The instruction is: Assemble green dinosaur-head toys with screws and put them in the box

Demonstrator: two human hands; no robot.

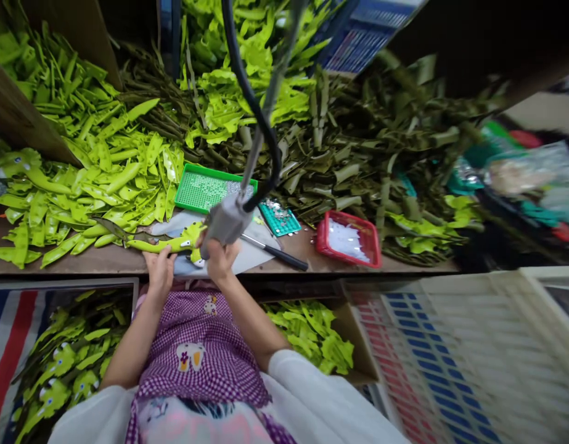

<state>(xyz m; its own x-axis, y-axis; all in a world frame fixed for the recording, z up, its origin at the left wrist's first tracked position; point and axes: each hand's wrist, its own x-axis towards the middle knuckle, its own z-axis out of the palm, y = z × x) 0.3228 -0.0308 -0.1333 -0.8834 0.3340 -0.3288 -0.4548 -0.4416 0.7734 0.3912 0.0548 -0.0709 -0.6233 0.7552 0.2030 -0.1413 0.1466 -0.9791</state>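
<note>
My left hand (160, 270) is closed around a long lime-green plastic toy animal (152, 246) with an eye on its head and a dark olive part along it. My right hand (222, 261) grips a grey power screwdriver (229, 217), hung from above with a black cable (254, 92). The tool's lower end is close to the toy's head; my fingers hide whether they touch. Under both lies a pale sheet (254, 262). A hand screwdriver with a black handle (288, 258) rests just right of my right hand.
Behind my hands stand a green tray (180, 185) of small clear pieces, a teal tray (278, 229) of small metal parts and a red basket (376, 246) of white pieces. Lime-green parts (122, 166) and dark olive parts (339, 166) are heaped around. Boxes with parts sit below the table edge.
</note>
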